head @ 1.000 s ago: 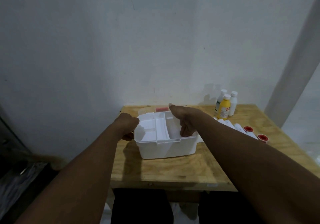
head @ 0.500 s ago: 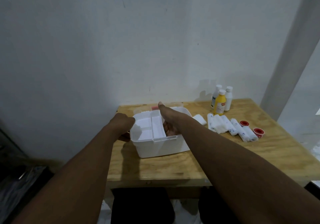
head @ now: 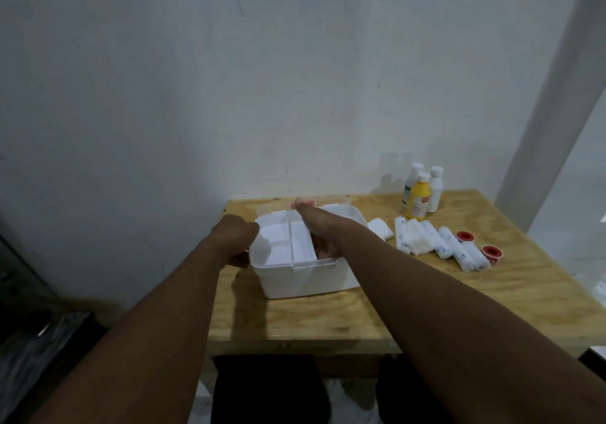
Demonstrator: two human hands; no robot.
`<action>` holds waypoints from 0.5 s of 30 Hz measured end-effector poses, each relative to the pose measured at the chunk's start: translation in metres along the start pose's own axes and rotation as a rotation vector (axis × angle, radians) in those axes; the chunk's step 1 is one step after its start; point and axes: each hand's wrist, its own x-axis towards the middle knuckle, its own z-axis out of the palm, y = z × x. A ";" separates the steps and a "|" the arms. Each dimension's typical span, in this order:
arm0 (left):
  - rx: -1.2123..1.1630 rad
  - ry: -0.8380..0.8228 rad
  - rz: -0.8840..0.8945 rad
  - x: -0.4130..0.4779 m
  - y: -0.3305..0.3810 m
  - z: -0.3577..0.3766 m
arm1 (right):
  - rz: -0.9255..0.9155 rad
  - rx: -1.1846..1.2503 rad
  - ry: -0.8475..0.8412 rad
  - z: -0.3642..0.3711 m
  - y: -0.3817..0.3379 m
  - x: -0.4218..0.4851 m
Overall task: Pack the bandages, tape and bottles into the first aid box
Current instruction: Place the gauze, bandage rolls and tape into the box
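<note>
The white first aid box (head: 305, 279) stands open on the wooden table (head: 426, 302), with a white inner tray (head: 282, 243) in its left part. My left hand (head: 236, 230) grips the box's left side. My right hand (head: 314, 223) reaches into the box, thumb at the back rim, fingers curled at the tray's right edge. Right of the box lie a gauze pad (head: 380, 228), several bandage rolls (head: 426, 238) and two red tape rolls (head: 464, 236). A yellow bottle (head: 418, 200) and two white bottles (head: 435, 190) stand at the back.
The box's clear lid (head: 328, 200) with a red patch lies behind the box against the white wall. The table's left edge is close to the box. A dark object sits on the floor at lower left.
My right hand's fingers have sunk deeper into the box beside the tray. The left hand keeps its hold. My view has shifted, so the items on the right show fully.
</note>
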 end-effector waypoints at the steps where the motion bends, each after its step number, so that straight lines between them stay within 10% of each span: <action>1: -0.003 0.008 0.004 0.000 -0.001 0.000 | 0.003 -0.028 -0.006 -0.001 -0.001 -0.002; 15: 0.320 0.195 0.196 0.002 0.018 0.019 | -0.212 -0.196 0.187 -0.096 -0.021 -0.066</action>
